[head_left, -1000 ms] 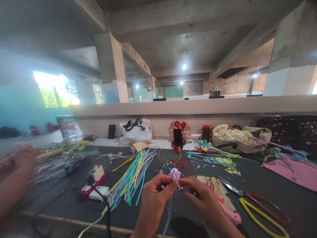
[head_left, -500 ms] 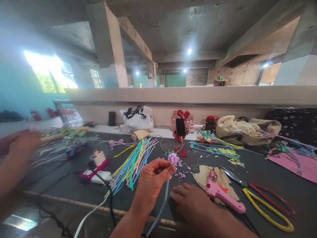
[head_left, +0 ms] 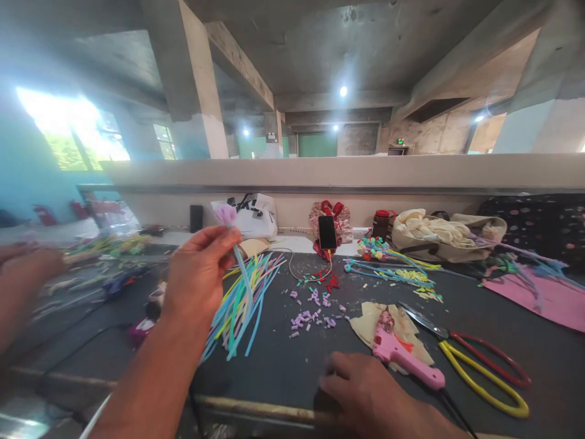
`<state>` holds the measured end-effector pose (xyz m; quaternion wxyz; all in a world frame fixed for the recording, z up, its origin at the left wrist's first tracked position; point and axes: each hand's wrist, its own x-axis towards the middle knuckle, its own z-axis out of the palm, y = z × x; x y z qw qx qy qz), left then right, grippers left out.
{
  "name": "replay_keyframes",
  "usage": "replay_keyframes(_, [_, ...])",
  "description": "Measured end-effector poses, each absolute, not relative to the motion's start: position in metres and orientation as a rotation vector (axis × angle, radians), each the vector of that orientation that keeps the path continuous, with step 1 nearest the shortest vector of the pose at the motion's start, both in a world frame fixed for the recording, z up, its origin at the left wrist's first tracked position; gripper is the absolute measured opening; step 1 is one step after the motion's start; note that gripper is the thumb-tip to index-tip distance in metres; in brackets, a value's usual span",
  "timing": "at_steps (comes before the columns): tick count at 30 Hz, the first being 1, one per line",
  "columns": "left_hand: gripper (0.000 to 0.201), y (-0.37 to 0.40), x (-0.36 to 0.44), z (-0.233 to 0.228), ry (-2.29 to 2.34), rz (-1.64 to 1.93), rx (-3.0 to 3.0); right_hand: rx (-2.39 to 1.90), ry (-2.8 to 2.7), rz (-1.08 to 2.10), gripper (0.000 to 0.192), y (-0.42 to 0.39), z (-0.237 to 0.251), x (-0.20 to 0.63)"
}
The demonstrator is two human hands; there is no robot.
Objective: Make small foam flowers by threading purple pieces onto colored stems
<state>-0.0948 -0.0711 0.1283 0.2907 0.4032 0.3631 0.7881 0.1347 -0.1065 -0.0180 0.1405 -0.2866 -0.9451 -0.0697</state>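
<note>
Along the back ledge, well beyond both hands, sit the bags. A white carrier bag (head_left: 249, 214) with black handles stands just behind the raised left hand; what is inside cannot be made out. Further right, a red patterned bag (head_left: 329, 221) has a dark phone (head_left: 327, 232) propped against its front, and a beige cloth bag (head_left: 445, 238) is stuffed with crumpled pale fabric. A dark cup with a red lid (head_left: 380, 224) stands between the two.

The left hand (head_left: 197, 274) is lifted clear of the worktop (head_left: 283, 360), forearm running up from the lower left. Its grip is pinched closed, thumb and fingertips nipping the stem of a lilac flower (head_left: 225, 214) just below the fuzzy head. The pale blue stem trails down from the fingers over a fan of coloured sticks (head_left: 244, 292) lying directly beneath and to the right of that hand.

The right hand (head_left: 361, 390) lies low at the near edge of the worktop, knuckles up, fingers curled loosely and holding nothing. Just beyond it rests a pink glue gun (head_left: 404, 356) on a scrap of tan paper, with yellow-handled scissors (head_left: 484, 372) off to its right. A scatter of lilac snippets (head_left: 313, 314) lies between the two hands.

Far to the left, a blurred hand of another person (head_left: 27, 268) hovers over the worktop.
</note>
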Motion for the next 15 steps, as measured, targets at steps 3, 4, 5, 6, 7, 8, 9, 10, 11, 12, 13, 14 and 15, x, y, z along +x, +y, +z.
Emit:
replay_keyframes(3, [0.017,-0.065,-0.070,0.110,0.963,1.923,1.010,-0.931,-2.609,-0.071,0.016,-0.109,-0.004,0.135])
replay_keyframes(4, [0.017,-0.061,-0.063,0.103,0.938,1.843,0.997,-0.957,-2.593,-0.037,0.011,-0.109,-0.002,0.136])
replay_keyframes(5, [0.017,-0.057,-0.056,0.095,0.920,1.772,0.985,-0.976,-2.578,0.007,0.008,-0.108,0.000,0.136])
replay_keyframes(6, [0.018,-0.052,-0.050,0.088,0.914,1.705,0.971,-0.971,-2.559,0.061,0.009,-0.108,0.001,0.138])
replay_keyframes(7, [0.019,-0.047,-0.046,0.081,0.909,1.653,0.958,-0.959,-2.529,0.125,0.011,-0.107,0.003,0.141])
replay_keyframes(8, [0.019,-0.043,-0.043,0.075,0.901,1.618,0.945,-0.940,-2.480,0.192,0.013,-0.106,0.006,0.147])
replay_keyframes(9, [0.020,-0.038,-0.042,0.070,0.889,1.596,0.932,-0.913,-2.423,0.257,0.021,-0.105,0.008,0.153])
replay_keyframes(10, [0.020,-0.034,-0.042,0.066,0.873,1.583,0.919,-0.943,-2.349,0.302,0.028,-0.103,0.010,0.162])
replay_keyframes(11, [0.019,-0.030,-0.043,0.062,0.849,1.577,0.903,-0.991,-2.254,0.319,0.027,-0.101,0.012,0.173])
replay_keyframes(12, [0.019,-0.027,-0.045,0.058,0.822,1.574,0.882,-1.106,-2.178,0.363,0.025,-0.099,0.012,0.184])
replay_keyframes(13, [0.018,-0.023,-0.047,0.055,0.794,1.573,0.860,-1.219,-2.103,0.385,0.023,-0.096,0.012,0.197])
replay_keyframes(14, [0.017,-0.020,-0.049,0.051,0.767,1.574,0.837,-1.293,-2.068,0.367,0.022,-0.094,0.009,0.209])
replay_keyframes(15, [0.016,-0.017,-0.051,0.047,0.744,1.579,0.815,-1.339,-2.058,0.305,0.020,-0.092,0.006,0.220])
